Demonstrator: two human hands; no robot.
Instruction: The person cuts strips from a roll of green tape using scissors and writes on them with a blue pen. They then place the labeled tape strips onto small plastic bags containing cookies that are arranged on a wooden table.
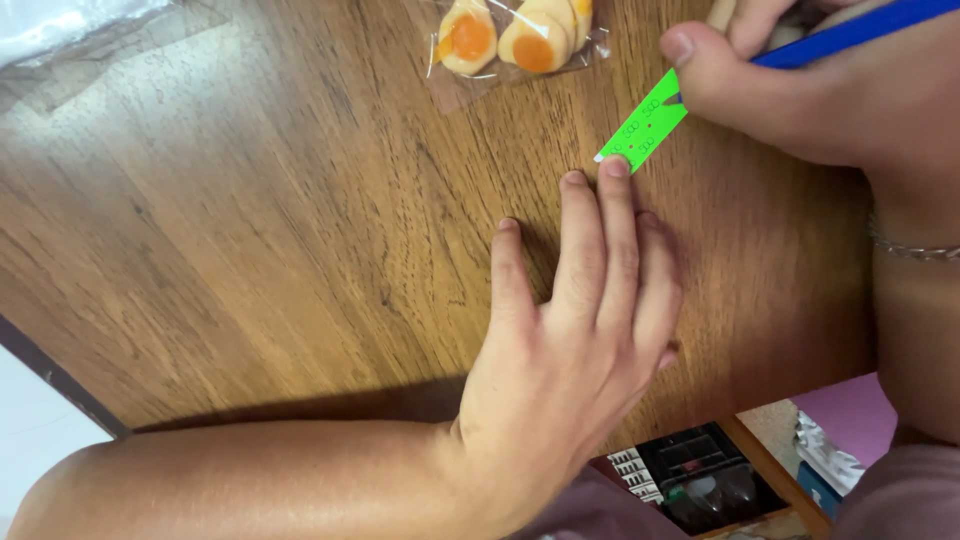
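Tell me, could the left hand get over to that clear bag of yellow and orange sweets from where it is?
Probably yes. The left hand lies flat on the wooden table, and only bare wood shows between it and the bag of sweets.

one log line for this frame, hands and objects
left hand: fingertip pins green strip | right hand: holds blue pen on strip | surface: wooden table

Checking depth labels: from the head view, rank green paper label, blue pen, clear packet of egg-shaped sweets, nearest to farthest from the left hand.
1. Green paper label: under the left hand fingertips.
2. Blue pen: upper right, in the right hand.
3. Clear packet of egg-shaped sweets: top edge.
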